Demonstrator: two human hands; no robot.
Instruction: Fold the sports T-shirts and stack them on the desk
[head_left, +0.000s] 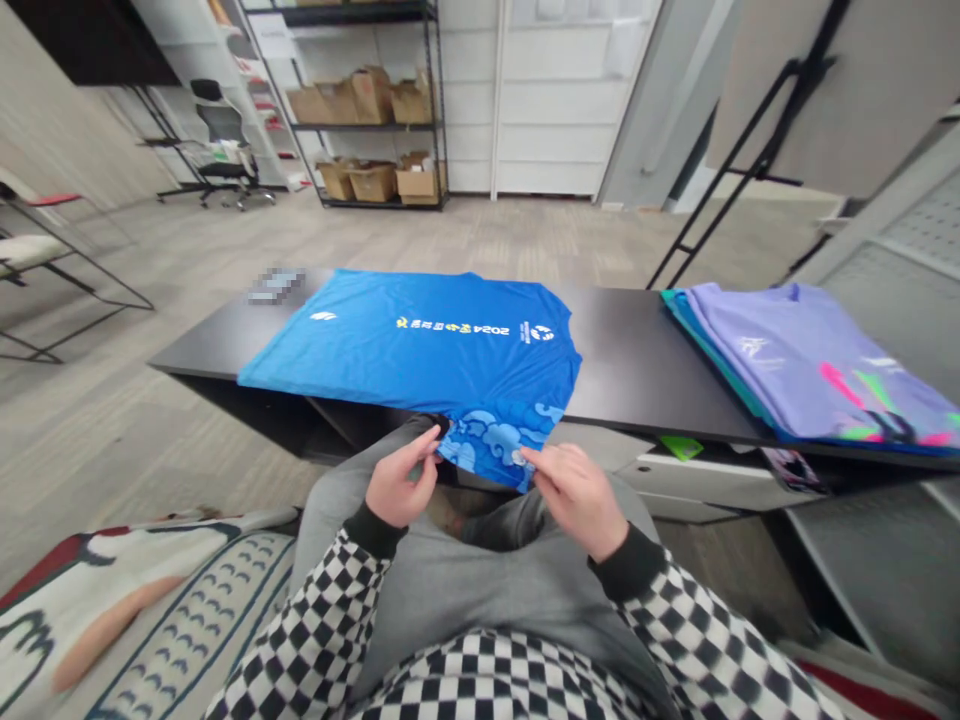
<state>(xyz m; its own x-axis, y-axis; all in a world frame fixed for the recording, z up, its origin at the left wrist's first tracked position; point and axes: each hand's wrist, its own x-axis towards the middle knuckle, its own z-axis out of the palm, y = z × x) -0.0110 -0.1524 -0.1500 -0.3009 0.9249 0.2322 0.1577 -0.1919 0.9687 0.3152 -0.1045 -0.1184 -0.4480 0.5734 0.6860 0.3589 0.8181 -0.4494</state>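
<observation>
A blue T-shirt [360, 340] lies spread flat across the dark table, its collar side toward the right. White and yellow print runs along its middle. One sleeve, patterned with lighter blue clouds, hangs over the front edge toward me. My left hand [403, 478] pinches the left corner of that sleeve's hem between thumb and fingers. At the hem's right corner, my right hand [576, 492] grips the cloth in the same way. Between both hands the sleeve is stretched out above my lap.
A stack of folded shirts, with a lavender shirt [795, 350] on top, sits at the right end of the dark table [630, 370]. A pixelated item [276, 286] lies at the far left. Below the tabletop is a white drawer [697, 485]. Shelves with cardboard boxes [371, 180] stand behind.
</observation>
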